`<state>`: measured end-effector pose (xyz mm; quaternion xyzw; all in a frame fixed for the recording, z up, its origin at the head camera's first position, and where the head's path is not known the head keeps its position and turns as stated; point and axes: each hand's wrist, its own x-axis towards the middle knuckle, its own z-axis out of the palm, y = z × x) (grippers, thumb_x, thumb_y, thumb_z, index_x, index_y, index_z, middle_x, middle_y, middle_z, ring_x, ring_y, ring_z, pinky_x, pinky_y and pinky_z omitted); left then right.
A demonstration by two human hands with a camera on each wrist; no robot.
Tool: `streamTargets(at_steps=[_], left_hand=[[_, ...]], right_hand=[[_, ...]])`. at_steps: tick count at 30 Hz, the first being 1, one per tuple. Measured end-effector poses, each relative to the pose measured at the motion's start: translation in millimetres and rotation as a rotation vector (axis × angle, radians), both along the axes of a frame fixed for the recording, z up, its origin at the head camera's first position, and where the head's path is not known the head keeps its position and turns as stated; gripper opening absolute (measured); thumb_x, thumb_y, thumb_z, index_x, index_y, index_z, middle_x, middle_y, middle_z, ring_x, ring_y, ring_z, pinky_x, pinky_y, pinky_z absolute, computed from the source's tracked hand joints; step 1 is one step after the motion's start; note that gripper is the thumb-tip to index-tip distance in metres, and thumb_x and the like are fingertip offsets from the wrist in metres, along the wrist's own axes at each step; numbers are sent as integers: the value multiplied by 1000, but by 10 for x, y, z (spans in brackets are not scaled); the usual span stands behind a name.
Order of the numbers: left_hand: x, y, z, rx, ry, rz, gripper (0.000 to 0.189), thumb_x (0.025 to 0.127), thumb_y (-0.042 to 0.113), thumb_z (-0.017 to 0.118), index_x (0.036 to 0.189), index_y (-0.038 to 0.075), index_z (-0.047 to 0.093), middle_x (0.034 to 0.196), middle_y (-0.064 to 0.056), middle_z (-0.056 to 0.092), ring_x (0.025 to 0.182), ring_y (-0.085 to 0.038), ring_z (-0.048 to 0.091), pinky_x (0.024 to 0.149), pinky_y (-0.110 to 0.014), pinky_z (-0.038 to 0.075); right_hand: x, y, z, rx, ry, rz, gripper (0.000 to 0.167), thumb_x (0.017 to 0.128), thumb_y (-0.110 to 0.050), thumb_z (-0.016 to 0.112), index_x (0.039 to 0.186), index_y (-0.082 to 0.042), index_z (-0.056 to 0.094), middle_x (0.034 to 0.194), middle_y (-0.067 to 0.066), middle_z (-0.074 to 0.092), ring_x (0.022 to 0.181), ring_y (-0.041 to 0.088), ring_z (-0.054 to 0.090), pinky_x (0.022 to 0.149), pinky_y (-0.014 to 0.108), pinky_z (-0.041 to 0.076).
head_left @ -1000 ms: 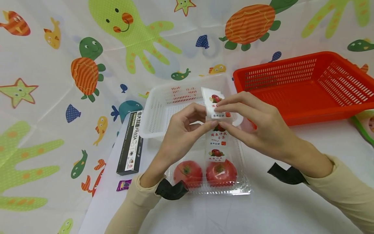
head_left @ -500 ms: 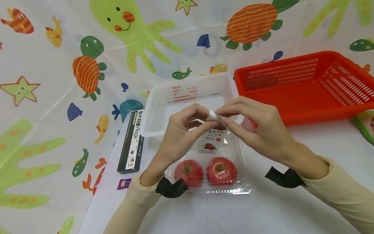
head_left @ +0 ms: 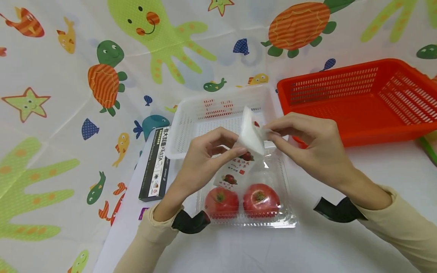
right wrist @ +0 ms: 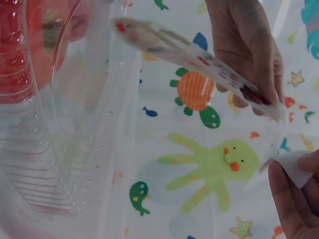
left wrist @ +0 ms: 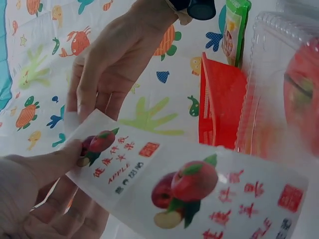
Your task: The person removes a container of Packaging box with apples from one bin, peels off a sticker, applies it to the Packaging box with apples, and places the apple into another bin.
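The left hand point(head_left: 204, 163) pinches the sticker strip point(head_left: 238, 167); the right hand point(head_left: 315, 146) pinches a white bit point(right wrist: 296, 169) at its top. The strip hangs above the clear box point(head_left: 289, 221). Its long way runs down toward the red apples point(head_left: 261, 201), leaning left, closer to the left hand.

Strip of apple labels point(head_left: 252, 142): no longer bunched small; its white back is opened out and its lower end has swung toward the left apple point(head_left: 221, 203).
Hands: right hand point(head_left: 314, 149) drawn apart from left hand point(head_left: 203, 161).
Purple packet point(head_left: 142, 214): now mostly hidden by left sleeve point(head_left: 147, 239).
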<state>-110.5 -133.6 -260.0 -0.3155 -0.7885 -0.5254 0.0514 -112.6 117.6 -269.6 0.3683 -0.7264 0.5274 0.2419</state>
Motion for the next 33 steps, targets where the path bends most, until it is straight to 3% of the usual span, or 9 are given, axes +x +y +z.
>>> streamTargets(at_steps=[6,13,18,21,24,28,31,33], left_hand=[[116,-350,79,10,12,95,25,90,-10,75,114,-4,68,105,-11,72,95,-22,70,80,-31,61],[340,-804,105,-48,1,334,27,91,-10,75,116,-5,68,109,-5,72,98,-17,73,83,-27,61],[483,-1119,51,-114,-13,476,25,93,-5,74,118,-4,69,109,3,71,100,-11,72,87,-19,57],[494,-1276,-81,-146,-47,540,25,95,1,75,119,-3,69,108,9,73,104,-6,71,90,-18,55],[461,-1380,-269,-169,-163,569,27,98,10,75,121,-2,67,104,11,75,105,-3,70,90,-17,55],[404,-1494,-490,-218,-323,595,33,100,21,74,124,0,65,104,0,77,102,-5,68,87,-19,55],[353,-1609,-613,-261,-402,564,33,99,23,75,122,1,66,107,-9,77,97,-11,71,84,-26,58],[314,-1703,-694,-275,-458,491,30,98,22,76,116,0,66,103,-11,77,92,-14,72,81,-29,59]], right_hand=[[16,42,-30,-82,-70,41,40,72,30,77,107,10,75,100,13,76,93,16,73,88,25,59],[35,43,-75,-74,-86,40,40,74,29,76,106,6,76,98,10,76,94,16,73,88,23,58],[34,57,-95,-46,-83,33,39,73,30,75,106,8,75,99,11,76,95,15,72,89,24,58],[40,73,-100,-44,-82,34,41,72,31,75,106,9,75,99,13,75,95,15,72,89,24,58],[43,86,-103,-48,-97,40,41,73,31,75,106,8,75,100,13,75,95,16,72,89,24,58],[37,78,-113,-59,-92,46,41,74,30,74,108,6,76,100,12,76,94,17,71,87,22,58],[27,74,-109,-47,-86,42,42,73,31,75,107,7,76,101,13,76,94,16,71,88,22,58],[20,72,-105,-44,-95,46,41,72,31,75,107,8,75,101,13,75,94,16,71,88,23,58]])
